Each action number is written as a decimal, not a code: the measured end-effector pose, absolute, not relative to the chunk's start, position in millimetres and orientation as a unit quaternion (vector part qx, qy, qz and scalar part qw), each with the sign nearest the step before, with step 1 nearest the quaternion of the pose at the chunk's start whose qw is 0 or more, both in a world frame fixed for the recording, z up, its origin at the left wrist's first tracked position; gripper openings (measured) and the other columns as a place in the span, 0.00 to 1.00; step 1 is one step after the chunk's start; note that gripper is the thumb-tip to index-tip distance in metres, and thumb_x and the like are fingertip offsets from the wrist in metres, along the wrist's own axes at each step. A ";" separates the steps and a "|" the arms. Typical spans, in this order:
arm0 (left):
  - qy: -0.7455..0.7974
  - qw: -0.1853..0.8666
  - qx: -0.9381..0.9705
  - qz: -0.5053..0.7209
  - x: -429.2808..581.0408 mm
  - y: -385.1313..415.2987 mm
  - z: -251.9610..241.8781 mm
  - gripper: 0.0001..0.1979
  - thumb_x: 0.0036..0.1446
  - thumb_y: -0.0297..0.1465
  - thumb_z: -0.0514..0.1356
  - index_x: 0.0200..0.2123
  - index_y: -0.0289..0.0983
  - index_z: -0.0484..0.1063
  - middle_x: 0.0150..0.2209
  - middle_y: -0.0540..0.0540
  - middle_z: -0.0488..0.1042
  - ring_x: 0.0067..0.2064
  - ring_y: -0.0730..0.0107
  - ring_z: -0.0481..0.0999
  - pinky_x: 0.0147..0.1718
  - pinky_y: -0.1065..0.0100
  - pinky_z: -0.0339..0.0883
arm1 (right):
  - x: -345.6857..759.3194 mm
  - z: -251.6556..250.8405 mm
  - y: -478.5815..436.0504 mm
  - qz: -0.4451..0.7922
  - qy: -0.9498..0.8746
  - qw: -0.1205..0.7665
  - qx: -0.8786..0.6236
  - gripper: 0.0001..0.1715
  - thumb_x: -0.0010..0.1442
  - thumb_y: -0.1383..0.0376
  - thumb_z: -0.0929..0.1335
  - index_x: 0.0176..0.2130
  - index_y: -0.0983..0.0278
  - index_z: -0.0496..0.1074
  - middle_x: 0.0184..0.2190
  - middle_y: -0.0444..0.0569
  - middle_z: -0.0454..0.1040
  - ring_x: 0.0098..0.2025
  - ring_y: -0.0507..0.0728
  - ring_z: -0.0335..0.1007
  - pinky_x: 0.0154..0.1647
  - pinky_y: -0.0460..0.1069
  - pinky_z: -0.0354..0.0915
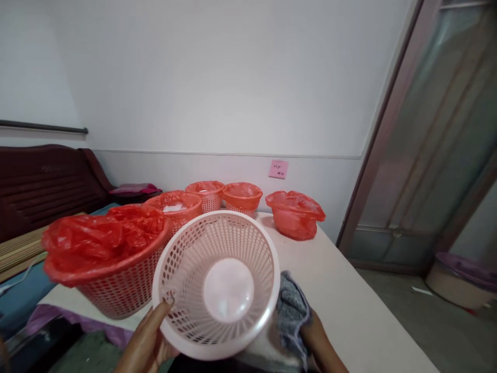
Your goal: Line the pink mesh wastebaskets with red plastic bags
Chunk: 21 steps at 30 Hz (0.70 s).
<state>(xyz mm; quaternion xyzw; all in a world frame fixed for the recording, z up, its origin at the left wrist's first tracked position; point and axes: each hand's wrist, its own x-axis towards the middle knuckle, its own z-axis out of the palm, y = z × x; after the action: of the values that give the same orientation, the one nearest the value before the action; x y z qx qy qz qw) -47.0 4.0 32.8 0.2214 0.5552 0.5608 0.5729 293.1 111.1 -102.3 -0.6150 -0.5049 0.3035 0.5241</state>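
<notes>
A pale pink perforated plastic basket (216,282) is tilted with its open mouth toward me, above the near edge of the white table (349,300). My left hand (149,342) grips its lower left rim, thumb laid inside the rim. My right hand (316,336) is closed on a grey cloth (292,311) pressed against the basket's right outer side. The basket is empty inside.
Several similar baskets lined with red plastic bags stand on the table: a large one (104,259) at left, others (174,207) (241,197) behind, one (295,215) at far right. A pink note (278,169) sticks on the wall. A dark wooden bench (42,181) is left, a glass door (435,155) right.
</notes>
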 end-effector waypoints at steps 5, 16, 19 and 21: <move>0.575 0.555 0.239 0.552 -53.8 10.2 31.0 0.19 0.59 0.36 0.60 0.53 0.39 0.66 0.43 0.43 0.80 0.30 0.67 0.78 0.23 0.69 0.73 | 306.8 -83.8 170.0 0.274 -0.491 0.521 -0.642 0.37 0.41 0.47 0.67 0.47 0.64 0.74 0.48 0.58 0.77 0.53 0.69 0.71 0.54 0.60 0.67; 0.568 0.580 0.259 0.523 -66.5 41.5 23.9 0.30 0.59 0.51 0.54 0.55 0.35 0.64 0.39 0.40 0.80 0.28 0.67 0.79 0.22 0.71 0.72 | 263.2 -107.3 141.9 0.502 -0.366 0.559 -0.549 0.35 0.46 0.43 0.71 0.46 0.63 0.73 0.38 0.53 0.81 0.41 0.65 0.78 0.35 0.53 0.74; 0.552 0.590 0.285 0.515 -64.3 52.7 23.5 0.34 0.58 0.55 0.52 0.56 0.35 0.64 0.38 0.39 0.81 0.28 0.65 0.80 0.22 0.71 0.71 | 252.6 -79.1 122.5 0.509 -0.384 0.577 -0.510 0.33 0.50 0.42 0.69 0.47 0.60 0.73 0.44 0.54 0.80 0.46 0.67 0.77 0.38 0.54 0.75; 0.546 0.587 0.306 0.513 -60.9 60.8 20.0 0.35 0.58 0.56 0.50 0.58 0.36 0.63 0.38 0.39 0.81 0.30 0.62 0.81 0.23 0.68 0.72 | 247.6 -51.8 115.6 0.462 -0.432 0.574 -0.519 0.34 0.50 0.41 0.68 0.48 0.58 0.74 0.50 0.55 0.77 0.51 0.69 0.74 0.45 0.56 0.74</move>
<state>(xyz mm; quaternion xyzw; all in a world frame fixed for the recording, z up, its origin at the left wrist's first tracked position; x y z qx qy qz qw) -60.9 60.8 20.0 0.3062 0.5464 0.5127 0.5872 247.6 115.6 -51.8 -0.5194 -0.4321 0.4623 0.5743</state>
